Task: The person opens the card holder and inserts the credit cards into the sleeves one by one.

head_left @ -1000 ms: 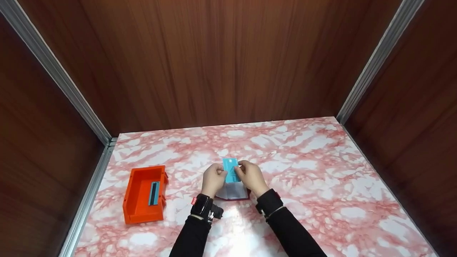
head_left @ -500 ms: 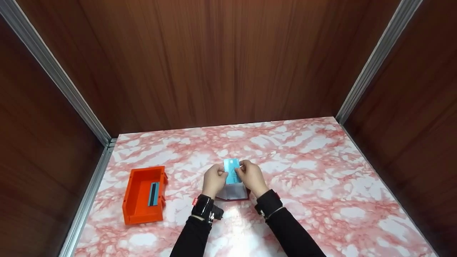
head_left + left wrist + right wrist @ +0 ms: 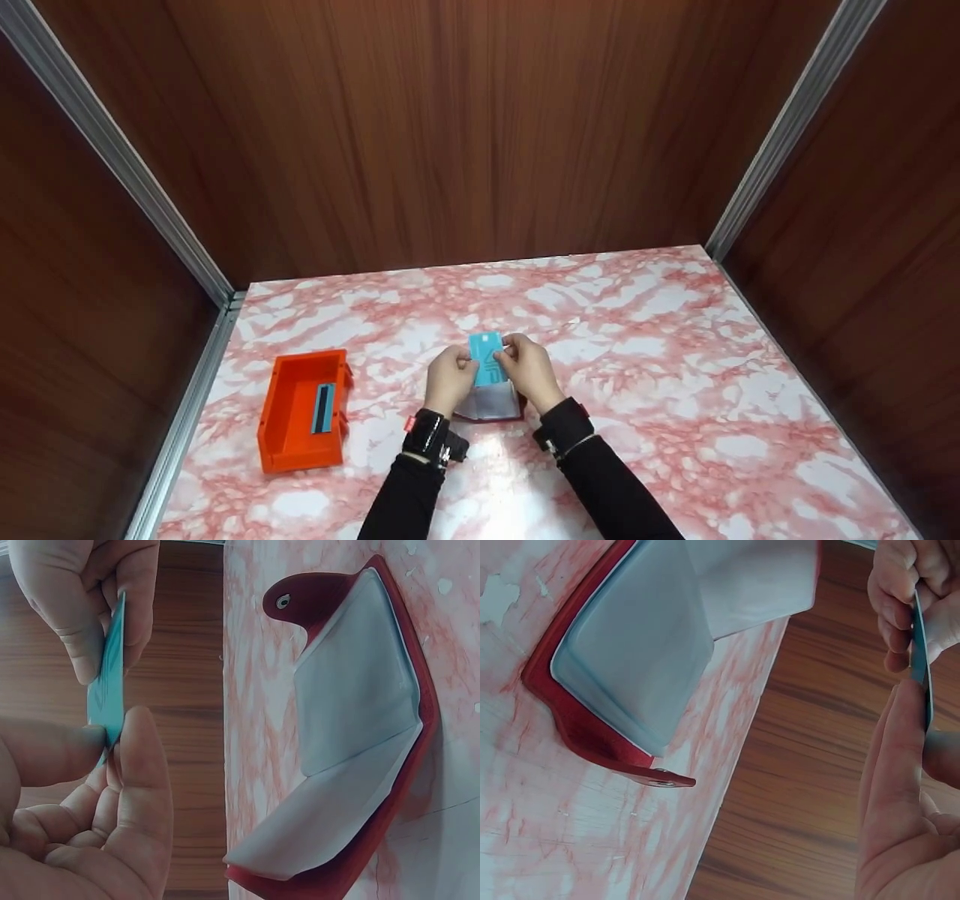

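Sleeves (image 3: 401, 495): black, one on each forearm, reaching in from the near edge of view.
Straps (image 3: 429, 433): black, one on each wrist.
Bin (image 3: 289, 412): orange, well apart from the hands, to the person's left; long axis near to far.
Striped card (image 3: 323, 408): inside the bin, along its right wall; dark stripe runs lengthwise, near to far.
Wallet (image 3: 496, 403): on the tabletop (image 3: 637, 375), spread open, red cover, clear leaves; snap flap (image 3: 296, 596) on the person's right.
Left hand (image 3: 451, 379): thumb and forefinger pinch the left edge of the card (image 3: 487, 369).
Right hand (image 3: 532, 375): pinches the right edge of the same card.
Card position: between the hands, raised above the tabletop, apart from the wallet in the wrist views.
Card axis: long side near to far, far end slightly left; square chip (image 3: 485, 337) at the far end, blue face toward the head camera; almost edge-on in both wrist views.
Cover: fingers hide parts of both card edges; right hand hides some of the wallet from above.
Back wall (image 3: 480, 135): brown wood grain, beyond the tabletop.
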Demonstrator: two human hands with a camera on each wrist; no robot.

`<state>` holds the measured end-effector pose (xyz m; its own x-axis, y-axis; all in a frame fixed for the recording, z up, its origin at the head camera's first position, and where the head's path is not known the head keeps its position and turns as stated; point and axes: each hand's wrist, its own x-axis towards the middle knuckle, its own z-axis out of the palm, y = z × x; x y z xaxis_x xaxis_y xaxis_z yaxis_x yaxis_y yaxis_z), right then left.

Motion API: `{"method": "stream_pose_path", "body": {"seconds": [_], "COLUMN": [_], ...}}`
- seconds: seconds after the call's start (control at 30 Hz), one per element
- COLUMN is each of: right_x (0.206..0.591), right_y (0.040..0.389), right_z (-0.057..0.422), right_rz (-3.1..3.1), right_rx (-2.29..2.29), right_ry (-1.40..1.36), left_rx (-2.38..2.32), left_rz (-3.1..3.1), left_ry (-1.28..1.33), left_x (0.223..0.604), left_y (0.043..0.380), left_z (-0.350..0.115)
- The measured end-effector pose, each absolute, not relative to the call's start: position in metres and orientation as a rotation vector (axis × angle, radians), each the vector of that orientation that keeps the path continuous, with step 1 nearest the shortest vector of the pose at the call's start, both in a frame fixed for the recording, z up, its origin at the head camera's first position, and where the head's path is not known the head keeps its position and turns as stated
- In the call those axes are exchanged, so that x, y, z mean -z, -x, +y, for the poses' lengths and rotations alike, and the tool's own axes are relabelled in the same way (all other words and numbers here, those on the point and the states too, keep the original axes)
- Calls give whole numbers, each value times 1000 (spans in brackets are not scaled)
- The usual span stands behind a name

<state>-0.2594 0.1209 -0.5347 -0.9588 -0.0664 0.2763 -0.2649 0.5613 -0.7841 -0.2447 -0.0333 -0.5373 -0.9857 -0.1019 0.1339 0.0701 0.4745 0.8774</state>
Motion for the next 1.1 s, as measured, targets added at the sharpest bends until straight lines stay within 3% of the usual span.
{"method": "stream_pose_path", "body": {"seconds": [1.1], "right_x": [564], "right_y": [263], "right_z": [121], "right_rz": [-2656], "right_rx": [-1190], "right_ry": [-285], "left_rx": [1128], "left_rz": [-2598], "left_ry": [-177], "left_x": [570], "left_y": [246], "left_z": [-58]}}
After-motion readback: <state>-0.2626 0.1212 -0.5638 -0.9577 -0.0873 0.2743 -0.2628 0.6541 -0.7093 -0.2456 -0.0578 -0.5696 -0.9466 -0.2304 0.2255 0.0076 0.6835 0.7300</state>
